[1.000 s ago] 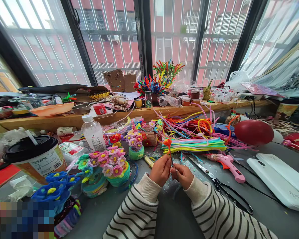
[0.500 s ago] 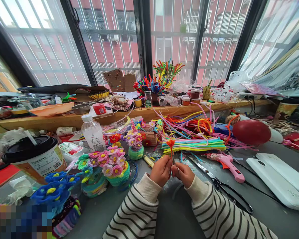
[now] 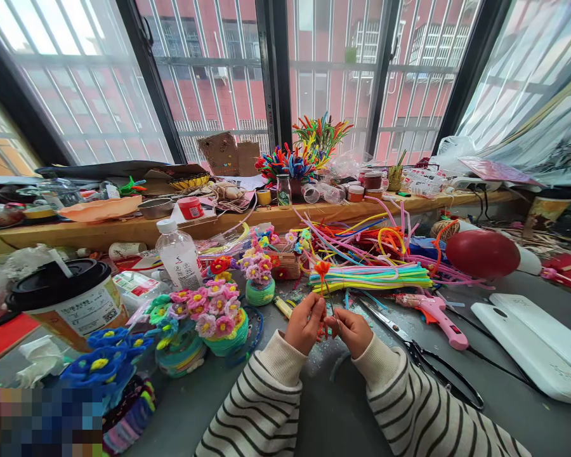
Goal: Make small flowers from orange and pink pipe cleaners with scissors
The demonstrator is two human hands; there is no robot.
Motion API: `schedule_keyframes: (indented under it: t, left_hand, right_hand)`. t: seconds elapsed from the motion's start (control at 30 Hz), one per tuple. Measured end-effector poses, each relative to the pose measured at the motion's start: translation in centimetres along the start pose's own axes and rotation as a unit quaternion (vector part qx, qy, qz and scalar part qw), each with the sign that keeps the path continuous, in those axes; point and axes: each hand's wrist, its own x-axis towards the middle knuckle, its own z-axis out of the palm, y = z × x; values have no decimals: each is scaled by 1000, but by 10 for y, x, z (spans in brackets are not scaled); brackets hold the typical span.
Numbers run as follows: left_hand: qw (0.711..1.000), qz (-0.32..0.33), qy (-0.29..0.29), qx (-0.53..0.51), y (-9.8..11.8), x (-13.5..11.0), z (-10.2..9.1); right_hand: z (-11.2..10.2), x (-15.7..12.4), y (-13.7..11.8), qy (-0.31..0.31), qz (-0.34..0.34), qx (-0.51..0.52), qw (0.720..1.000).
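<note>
Over the grey table, your striped sleeves slant inward, bringing your left hand and right hand nearly together on the near side of the pastel pipe-cleaner bundle. Also short of that bundle, scissors lie just beside your right sleeve, hemming it in. The dark red balloon sits right of the bundle; the pink glue gun lies before its right end. Left of the bundle stands a pink-flowered pot. Your right fingers grip a thin dark implement, its kind unclear; your left fingers pinch the orange pipe-cleaner flower upright before the bundle's left end.
</note>
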Motion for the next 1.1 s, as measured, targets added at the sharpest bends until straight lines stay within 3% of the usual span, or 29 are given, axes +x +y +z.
schedule_keyframes:
  t: [0.37,0.63,1.1]
  left_hand:
    - [999,5,13,-37,0,0,-2]
    - [1000,-1,5,5,-1,0,-1]
    - [999,21,-10,30,-2,0,0]
  right_hand:
    - [0,0,0,1,6,29,1000]
    - [-2,-2,-10,-77,-16,119,990]
    - [0,-2,-2,-17,-2,75,997]
